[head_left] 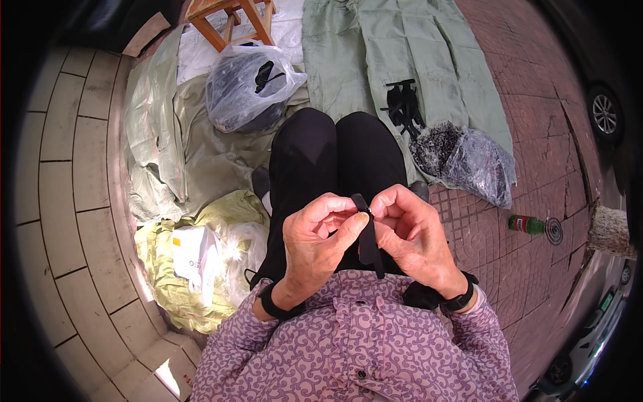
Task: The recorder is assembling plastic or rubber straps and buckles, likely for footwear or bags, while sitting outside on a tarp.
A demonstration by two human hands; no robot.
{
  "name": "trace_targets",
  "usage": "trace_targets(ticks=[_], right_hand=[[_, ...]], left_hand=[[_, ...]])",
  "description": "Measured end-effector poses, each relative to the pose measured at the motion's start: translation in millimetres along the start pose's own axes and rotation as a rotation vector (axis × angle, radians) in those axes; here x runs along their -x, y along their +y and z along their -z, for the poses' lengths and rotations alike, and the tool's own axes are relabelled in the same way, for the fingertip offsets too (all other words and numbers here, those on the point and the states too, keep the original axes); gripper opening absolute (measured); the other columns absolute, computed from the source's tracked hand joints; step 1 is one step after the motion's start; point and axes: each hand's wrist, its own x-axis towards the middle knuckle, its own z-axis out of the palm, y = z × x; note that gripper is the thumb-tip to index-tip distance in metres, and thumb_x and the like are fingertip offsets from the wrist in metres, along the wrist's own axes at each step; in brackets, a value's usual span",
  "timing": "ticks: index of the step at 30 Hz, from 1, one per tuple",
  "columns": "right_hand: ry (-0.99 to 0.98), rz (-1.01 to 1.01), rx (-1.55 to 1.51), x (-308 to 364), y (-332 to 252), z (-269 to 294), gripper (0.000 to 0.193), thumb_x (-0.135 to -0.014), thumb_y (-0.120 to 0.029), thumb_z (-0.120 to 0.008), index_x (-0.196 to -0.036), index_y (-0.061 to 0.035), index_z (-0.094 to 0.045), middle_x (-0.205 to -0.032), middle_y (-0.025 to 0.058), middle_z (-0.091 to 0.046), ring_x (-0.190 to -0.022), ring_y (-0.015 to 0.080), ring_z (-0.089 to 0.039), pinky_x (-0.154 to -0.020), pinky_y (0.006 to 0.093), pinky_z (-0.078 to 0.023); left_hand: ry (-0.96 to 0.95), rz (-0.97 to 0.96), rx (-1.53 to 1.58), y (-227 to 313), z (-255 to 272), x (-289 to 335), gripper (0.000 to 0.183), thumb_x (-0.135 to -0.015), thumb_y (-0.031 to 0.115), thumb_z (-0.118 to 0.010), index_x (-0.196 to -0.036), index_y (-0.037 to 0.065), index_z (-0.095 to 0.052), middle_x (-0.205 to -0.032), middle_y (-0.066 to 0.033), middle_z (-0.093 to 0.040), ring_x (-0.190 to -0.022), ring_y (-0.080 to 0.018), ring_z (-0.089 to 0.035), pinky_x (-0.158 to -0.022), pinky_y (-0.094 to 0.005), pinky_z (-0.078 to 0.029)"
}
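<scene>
Above my lap, a short black strap (368, 246) hangs between my hands, its lower end pointing toward my shirt. My left hand (313, 236) is closed on it, thumb pressed against the upper part. From the other side, my right hand (416, 236) pinches near the same upper part with thumb and forefinger. A tiny shiny bit shows between the fingertips there, too small to name. Beyond my knees, a pile of similar black strips (404, 107) lies on a green woven sheet (429, 53).
A clear bag of small dark pieces (479, 164) rests right of my knees. To the left are a stuffed plastic bag (234, 90) and a yellow-green sack (157, 258) with white bags. A wooden stool (249, 17) stands ahead; a green bottle (526, 224) lies on the right paving.
</scene>
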Motion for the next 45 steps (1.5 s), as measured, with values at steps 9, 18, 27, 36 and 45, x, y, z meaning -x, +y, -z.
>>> trace_targets(ticks=[9, 18, 27, 36, 45], right_hand=[[-0.034, -0.077, 0.026, 3, 0, 5, 0.01, -0.097, 0.005, -0.052, -0.104, -0.0026, -0.05, -0.08, -0.0014, -0.054, -0.063, 0.0017, -0.052, -0.049, 0.0187, -0.042], [-0.024, -0.113, -0.053, 8, 3, 16, 0.007, -0.098, -0.005, -0.06, -0.104, -0.0013, -0.059, -0.088, 0.0032, -0.068, -0.06, -0.0009, -0.052, -0.048, 0.0151, -0.037], [-0.026, -0.175, -0.242, 11, 2, 15, 0.01, -0.095, -0.005, -0.065, -0.102, 0.0021, -0.062, -0.08, 0.007, -0.067, -0.056, 0.0019, -0.047, -0.045, 0.0179, -0.031], [0.029, -0.174, -0.292, 9, -3, 14, 0.008, -0.094, -0.002, -0.067, -0.098, 0.002, -0.062, -0.077, 0.0069, -0.067, -0.055, 0.0023, -0.046, -0.044, 0.0181, -0.029], [0.072, 0.019, -0.099, 2, 12, 2, 0.015, -0.087, -0.007, -0.072, -0.082, -0.0023, -0.059, -0.072, 0.0041, -0.066, -0.064, 0.0073, -0.059, -0.055, 0.0222, -0.045]], left_hand=[[-0.047, -0.062, -0.019, -3, -3, 2, 0.006, -0.09, -0.006, -0.067, -0.092, -0.008, -0.061, -0.092, -0.0106, -0.063, -0.078, -0.0132, -0.066, -0.067, -0.0235, -0.055], [-0.052, -0.007, 0.059, 4, -3, 3, 0.002, -0.092, -0.004, -0.064, -0.091, -0.005, -0.063, -0.094, -0.0102, -0.065, -0.083, -0.0129, -0.065, -0.079, -0.028, -0.058], [-0.062, -0.049, 0.052, 0, 0, 9, 0.005, -0.092, -0.005, -0.065, -0.095, -0.008, -0.063, -0.093, -0.0109, -0.065, -0.084, -0.0138, -0.068, -0.074, -0.025, -0.056], [-0.147, -0.098, -0.08, 11, -1, 5, 0.016, -0.085, -0.008, -0.069, -0.1, -0.006, -0.062, -0.098, -0.0099, -0.063, -0.085, -0.0119, -0.064, -0.076, -0.0234, -0.053], [-0.067, -0.052, -0.343, 19, -10, 1, 0.02, -0.093, 0.016, -0.062, -0.093, -0.005, -0.063, -0.079, -0.0061, -0.059, -0.069, -0.0124, -0.056, -0.061, -0.025, -0.046]])
